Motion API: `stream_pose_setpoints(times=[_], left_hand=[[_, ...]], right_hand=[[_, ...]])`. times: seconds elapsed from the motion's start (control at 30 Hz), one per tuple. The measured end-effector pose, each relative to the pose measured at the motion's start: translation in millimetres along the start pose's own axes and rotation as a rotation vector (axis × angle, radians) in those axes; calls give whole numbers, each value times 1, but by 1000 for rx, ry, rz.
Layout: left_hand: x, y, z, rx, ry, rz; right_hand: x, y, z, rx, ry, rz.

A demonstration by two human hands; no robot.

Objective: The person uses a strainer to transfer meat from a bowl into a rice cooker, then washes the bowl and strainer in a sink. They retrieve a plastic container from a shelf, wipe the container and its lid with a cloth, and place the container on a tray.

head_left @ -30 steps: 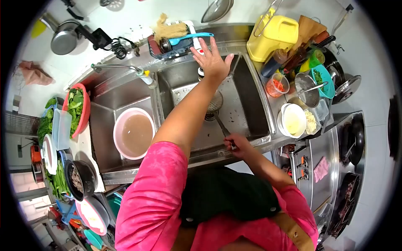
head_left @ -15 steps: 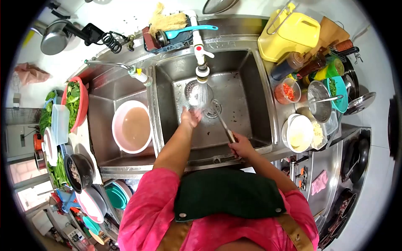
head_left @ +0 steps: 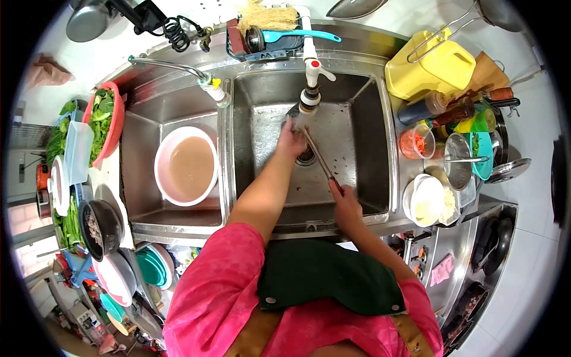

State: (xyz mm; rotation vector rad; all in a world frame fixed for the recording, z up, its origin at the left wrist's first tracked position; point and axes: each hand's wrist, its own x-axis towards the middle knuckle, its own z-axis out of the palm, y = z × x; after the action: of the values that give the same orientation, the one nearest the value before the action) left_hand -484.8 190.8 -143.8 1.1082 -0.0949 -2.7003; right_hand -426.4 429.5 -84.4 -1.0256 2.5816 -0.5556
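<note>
A long-handled metal skimmer slants across the right sink basin. My right hand is closed around the lower end of its handle. Under the white tap, my left hand is at the skimmer's far end, fingers bent against a dark, edge-on part that looks like its head. That head is mostly hidden by my left hand and the tap. No water stream shows beneath the tap. Part of the drain shows beside my left hand, and small dark scraps dot the basin floor.
A pink-white basin of cloudy water sits in the left sink. Greens fill a red basket at far left. Along the right counter are a yellow jug, bottles, a tub of chopped red pieces, white bowls and a metal bowl.
The view has shifted. The water stream is no longer visible. The skimmer's perforated face has turned edge-on, and my left hand has moved up onto that end.
</note>
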Motion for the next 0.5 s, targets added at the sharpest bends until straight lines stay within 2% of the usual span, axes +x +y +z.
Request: stream_pose_setpoints(times=[0.07,0.13,0.17,0.23,0.27,0.33,0.37,0.43,0.47,0.5], left_hand=[[15,-8,-12,78,-56,-9],[35,-20,-35,138,-180,-35],[20,-22,-30,136,-181,-33],[-15,-26,-23,531,-103,-134],[-22,-28,-24,528,-104,-131],[-34,-31,-28,735,-159,-223],[-37,-34,-32,725,-156,-220],[-41,-44,-39,554,-214,-311],[-41,-50,-43,545,-213,-307],[-41,-56,-47,439,-191,-310]], right_hand=[[18,-6,2,1,41,-34],[31,-12,2,29,-57,60],[32,-14,0,27,-58,57],[33,-16,-3,87,-69,103],[33,-10,3,85,-69,99],[28,9,21,445,122,-154],[29,-4,1,442,112,-159],[27,-26,-45,1403,-509,502],[27,-27,-52,1396,-516,502],[27,-27,-58,1553,-540,530]])
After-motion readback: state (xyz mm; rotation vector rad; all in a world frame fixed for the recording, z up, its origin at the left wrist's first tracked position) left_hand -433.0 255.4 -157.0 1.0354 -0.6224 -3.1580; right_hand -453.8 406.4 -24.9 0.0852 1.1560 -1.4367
